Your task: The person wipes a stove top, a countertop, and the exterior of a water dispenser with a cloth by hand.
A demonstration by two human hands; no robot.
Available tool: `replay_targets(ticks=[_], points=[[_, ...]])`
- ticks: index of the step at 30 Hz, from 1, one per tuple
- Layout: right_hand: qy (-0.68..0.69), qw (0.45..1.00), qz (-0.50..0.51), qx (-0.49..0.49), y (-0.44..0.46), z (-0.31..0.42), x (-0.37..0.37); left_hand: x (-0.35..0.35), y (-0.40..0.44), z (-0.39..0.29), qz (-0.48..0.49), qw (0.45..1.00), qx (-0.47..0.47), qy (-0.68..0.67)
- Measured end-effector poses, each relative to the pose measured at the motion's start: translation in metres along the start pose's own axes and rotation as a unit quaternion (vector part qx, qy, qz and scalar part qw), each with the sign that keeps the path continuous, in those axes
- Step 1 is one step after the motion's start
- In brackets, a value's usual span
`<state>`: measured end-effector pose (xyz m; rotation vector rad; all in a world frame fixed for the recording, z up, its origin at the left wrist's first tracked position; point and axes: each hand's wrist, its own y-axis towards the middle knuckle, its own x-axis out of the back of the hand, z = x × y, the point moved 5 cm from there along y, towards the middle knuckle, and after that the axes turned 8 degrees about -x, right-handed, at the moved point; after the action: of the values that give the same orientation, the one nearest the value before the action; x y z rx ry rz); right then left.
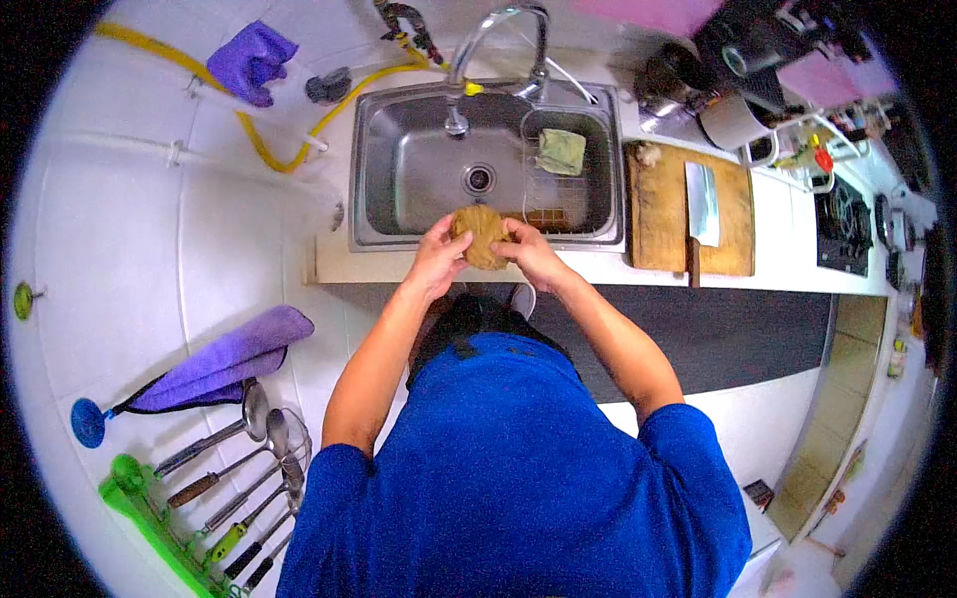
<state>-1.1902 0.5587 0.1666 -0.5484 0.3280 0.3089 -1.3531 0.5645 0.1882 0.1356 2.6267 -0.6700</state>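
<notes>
Between my two hands, above the sink's front edge, is a brownish-yellow, wrinkled, roundish lump [481,237]; its exact kind I cannot make out. My left hand [438,258] grips it from the left side, the thumb on its face. From the right, my right hand [534,260] pinches its edge with thumb and fingers. Just beyond lies the steel sink [409,169] with its drain [478,179]. The chrome faucet [543,45] arches over the basin, and no running water shows.
A wire rack [558,189] in the sink's right side carries a pale green cloth [561,151]. Right of the sink, a cleaver [702,204] rests on a wooden cutting board [658,219], its handle over the front edge. Ladles [255,411] and a purple towel [229,359] hang at left.
</notes>
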Motion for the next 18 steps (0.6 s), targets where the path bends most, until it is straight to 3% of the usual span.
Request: replay_targets(ticks=[2,3,5,6,7,11,13,17,18], points=[[-0.163,0.986,-0.018,0.010,-0.017,0.002,0.014,0.004,-0.003,0.000,0.027,0.999,-0.028,0.011],[-0.161,0.986,-0.031,0.008,-0.023,-0.004,0.023,0.004,-0.003,-0.003,0.049,0.997,-0.062,0.014],[0.080,0.996,-0.019,-0.022,-0.031,-0.026,0.035,-0.005,-0.012,-0.011,0.067,0.995,-0.035,-0.071],[-0.003,0.998,-0.052,0.041,-0.037,-0.019,0.042,-0.001,-0.012,-0.009,0.065,0.997,-0.032,-0.040],[-0.002,0.997,-0.061,0.045,-0.042,-0.018,0.045,-0.002,-0.010,-0.002,0.073,0.996,-0.029,-0.040],[0.024,0.981,-0.158,0.108,-0.054,-0.018,0.063,-0.015,-0.015,0.012,0.080,0.977,0.007,0.198],[0.171,0.965,-0.200,0.009,-0.062,-0.026,0.073,-0.028,-0.014,0.014,0.106,0.954,-0.002,0.282],[0.234,0.957,-0.170,-0.032,-0.075,-0.015,0.067,-0.054,-0.019,-0.001,0.209,0.891,-0.024,0.401],[0.233,0.957,-0.169,-0.029,-0.080,-0.006,0.070,-0.056,-0.018,-0.006,0.227,0.851,-0.091,0.464]])
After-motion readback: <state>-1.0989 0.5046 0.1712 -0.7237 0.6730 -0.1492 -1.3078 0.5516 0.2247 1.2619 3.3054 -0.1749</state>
